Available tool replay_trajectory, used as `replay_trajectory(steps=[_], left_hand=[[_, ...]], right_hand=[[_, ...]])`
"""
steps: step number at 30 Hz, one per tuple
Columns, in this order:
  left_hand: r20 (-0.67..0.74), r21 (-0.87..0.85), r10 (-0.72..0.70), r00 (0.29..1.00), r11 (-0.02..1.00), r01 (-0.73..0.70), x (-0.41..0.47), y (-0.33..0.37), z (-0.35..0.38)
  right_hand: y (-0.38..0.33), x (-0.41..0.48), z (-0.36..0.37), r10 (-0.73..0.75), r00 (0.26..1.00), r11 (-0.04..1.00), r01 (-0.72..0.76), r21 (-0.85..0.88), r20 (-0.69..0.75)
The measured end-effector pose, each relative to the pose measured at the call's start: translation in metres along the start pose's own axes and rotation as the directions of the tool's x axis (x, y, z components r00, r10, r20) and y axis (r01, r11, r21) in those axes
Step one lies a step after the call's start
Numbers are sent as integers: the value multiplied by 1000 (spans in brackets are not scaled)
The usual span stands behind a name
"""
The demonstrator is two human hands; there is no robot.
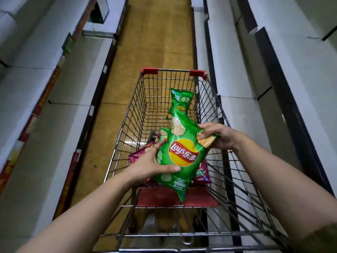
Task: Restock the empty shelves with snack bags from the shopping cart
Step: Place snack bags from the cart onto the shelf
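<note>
Green chip bag (182, 154), over cart (127, 114): my left hand (151, 161) grips its side and my right hand (217, 137) pinches a corner, likely steadying it for shelving.

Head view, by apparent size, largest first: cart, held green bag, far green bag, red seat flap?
1. cart
2. held green bag
3. red seat flap
4. far green bag: farther away and partly hidden behind the held one, so true size may match.
</note>
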State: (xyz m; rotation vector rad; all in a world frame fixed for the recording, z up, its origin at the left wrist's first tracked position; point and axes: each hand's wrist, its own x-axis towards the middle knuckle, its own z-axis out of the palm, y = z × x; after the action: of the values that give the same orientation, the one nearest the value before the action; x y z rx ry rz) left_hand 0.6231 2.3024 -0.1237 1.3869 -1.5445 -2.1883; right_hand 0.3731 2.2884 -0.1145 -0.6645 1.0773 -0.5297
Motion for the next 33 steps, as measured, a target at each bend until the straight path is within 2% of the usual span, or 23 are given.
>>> replay_trajectory(steps=[3, 7, 10, 14, 16, 19, 23, 26, 29, 31, 33], left_hand=[[0, -62, -67, 998, 996, 66, -3, -5, -2], [-102, -154, -155, 983, 978, 138, -3, -22, -9], [-192, -183, -188, 963, 971, 153, 0, -29, -14], [-294, -237, -207, 933, 962, 138, 5, -30, -18], [-347, -264, -220, 912, 956, 130, 10, -30, -21], [-384, -263, -253, 888, 952, 157, 17, -33, -26], [-428, -244, -277, 860, 952, 185, 24, -39, -29], [-435, -239, -287, 853, 951, 197, 28, -45, -32], [-470, -221, -259, 844, 960, 171, 32, -48, -34], [-480, -193, -245, 842, 966, 171, 35, -49, -35], [-480, -162, -241, 843, 969, 185, 36, -52, -37]], right_hand=[[2, 11, 9, 7, 1000, 1000, -7, -1, 5], [12, 39, 6, -6, 988, 995, -10, -101, -155], [22, 58, 12, -30, 963, 999, 17, -52, -269], [35, 85, 20, -38, 936, 996, 62, 58, -351], [40, 97, 17, -31, 905, 985, 100, 141, -425], [56, 117, 9, -4, 833, 978, 120, 174, -553], [84, 143, 8, 59, 716, 996, 0, 85, -695], [106, 162, 11, 119, 716, 993, -103, 64, -688], [176, 218, -22, 210, 712, 968, -246, 42, -671], [173, 213, -10, 259, 720, 959, -272, 82, -644], [148, 197, 16, 276, 685, 952, -290, 94, -674]])
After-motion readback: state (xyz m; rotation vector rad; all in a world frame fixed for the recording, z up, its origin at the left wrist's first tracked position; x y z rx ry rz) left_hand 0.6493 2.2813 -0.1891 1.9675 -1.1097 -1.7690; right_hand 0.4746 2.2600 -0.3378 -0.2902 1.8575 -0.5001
